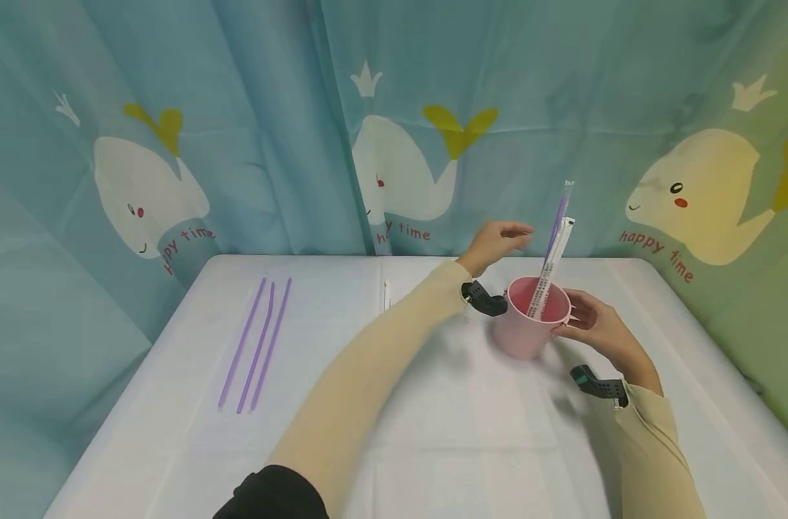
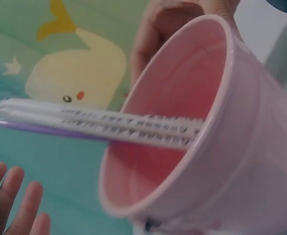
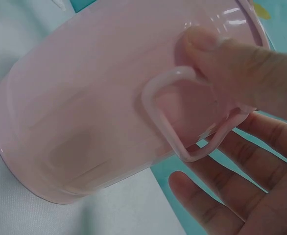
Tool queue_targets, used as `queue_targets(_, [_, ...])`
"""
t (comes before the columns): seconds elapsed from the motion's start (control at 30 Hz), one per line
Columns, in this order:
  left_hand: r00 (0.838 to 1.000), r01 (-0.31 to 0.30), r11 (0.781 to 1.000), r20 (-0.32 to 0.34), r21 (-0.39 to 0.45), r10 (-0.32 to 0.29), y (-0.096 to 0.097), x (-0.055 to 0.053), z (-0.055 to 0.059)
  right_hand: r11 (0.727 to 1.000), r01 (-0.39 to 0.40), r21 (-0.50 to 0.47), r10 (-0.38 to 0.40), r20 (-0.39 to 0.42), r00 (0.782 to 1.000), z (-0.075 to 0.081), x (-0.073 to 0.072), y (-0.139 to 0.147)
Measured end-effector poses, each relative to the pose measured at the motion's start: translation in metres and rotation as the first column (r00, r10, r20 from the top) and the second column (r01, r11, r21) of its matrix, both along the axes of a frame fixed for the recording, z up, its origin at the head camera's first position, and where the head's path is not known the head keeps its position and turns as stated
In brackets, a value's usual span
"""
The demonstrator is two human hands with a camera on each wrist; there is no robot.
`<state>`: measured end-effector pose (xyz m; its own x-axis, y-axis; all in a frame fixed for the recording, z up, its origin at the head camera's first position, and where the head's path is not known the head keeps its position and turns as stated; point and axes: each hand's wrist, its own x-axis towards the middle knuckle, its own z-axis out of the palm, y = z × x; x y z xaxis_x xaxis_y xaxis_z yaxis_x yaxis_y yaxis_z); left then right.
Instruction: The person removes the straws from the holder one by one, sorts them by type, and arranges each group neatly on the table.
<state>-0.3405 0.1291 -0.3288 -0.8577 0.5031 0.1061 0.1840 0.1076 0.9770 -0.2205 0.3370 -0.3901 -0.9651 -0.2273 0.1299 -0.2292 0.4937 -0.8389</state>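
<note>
Head view: A right hand [image 1: 598, 328] grips a pink bucket [image 1: 525, 340] on the surface [image 1: 458, 432]; the left hand [image 1: 494, 246], fingers loosely extended, hovers near its wrapped straws [image 1: 551, 272]. Light, steady bracing should prevent tipping.

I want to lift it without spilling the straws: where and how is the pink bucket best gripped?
Probably by the loop handle, coming from the person's right: the loop juts from the pink bucket on that side, where the right hand's thumb touches the wall. The bucket stands upright, and the straws sticking out of its open top would make coming from above awkward.
</note>
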Motion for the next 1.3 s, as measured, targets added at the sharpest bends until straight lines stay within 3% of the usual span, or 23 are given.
queue_targets(0.3, [0.998, 0.005, 0.999, 0.057, -0.053, -0.002, 0.023, 0.009, -0.016, 0.999, -0.016, -0.028, 0.015, -0.025, 1.000, -0.005, 0.003, 0.001])
queue_targets(0.5, [0.996, 0.037, 0.995, 0.087, -0.094, -0.029, 0.028, 0.010, -0.019, 0.999, -0.020, -0.036, 0.019, -0.027, 0.999, -0.006, 0.003, 0.001])
queue_targets(0.7, [0.996, 0.065, 0.988, 0.073, -0.142, -0.055, 0.028, 0.009, -0.020, 1.000, -0.006, -0.013, 0.006, -0.022, 1.000, -0.005, 0.001, 0.000])
queue_targets(0.93, [0.997, 0.062, 0.987, 0.045, -0.147, -0.056, 0.025, 0.008, -0.021, 1.000, 0.004, 0.012, -0.004, -0.020, 1.000, -0.003, 0.001, -0.001])
queue_targets(1.3, [0.998, 0.042, 0.996, 0.038, -0.082, -0.039, 0.020, 0.007, -0.017, 1.000, -0.010, -0.015, 0.010, -0.017, 1.000, -0.002, -0.001, -0.001])
